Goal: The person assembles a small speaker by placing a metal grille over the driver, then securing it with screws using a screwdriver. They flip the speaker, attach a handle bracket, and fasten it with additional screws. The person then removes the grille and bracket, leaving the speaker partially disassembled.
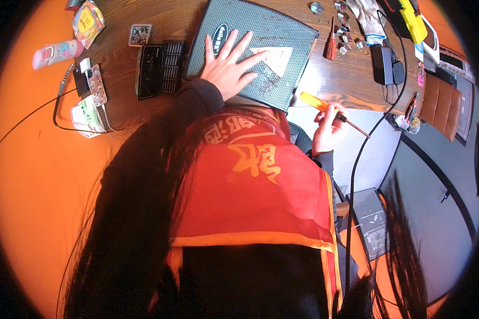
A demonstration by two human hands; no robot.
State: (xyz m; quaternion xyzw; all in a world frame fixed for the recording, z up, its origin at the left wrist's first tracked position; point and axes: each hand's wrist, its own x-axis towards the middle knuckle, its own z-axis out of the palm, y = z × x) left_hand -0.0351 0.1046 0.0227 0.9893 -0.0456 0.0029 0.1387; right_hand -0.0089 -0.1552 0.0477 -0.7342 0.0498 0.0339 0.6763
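A flat box with a perforated grey-green metal cover (218, 59) lies at the table's near edge, with a dark oval badge and a torn whitish label (277, 59) on top. My left hand (228, 68) rests flat on that cover, fingers spread and holding nothing. Off the table edge, to the right of the box, my right hand (330, 127) grips a screwdriver (313, 101). Its yellow-orange handle points up and left, while the dark shaft slants down to the right. The tip is apart from the box.
A red-handled screwdriver (331, 47) lies right of the box, near several small shiny pieces (343, 36) and a glove (366, 18). A black cable (355, 159) hangs over the right edge by a power adapter (384, 65). On the left are a bit case (172, 66) and a pink bottle (57, 53).
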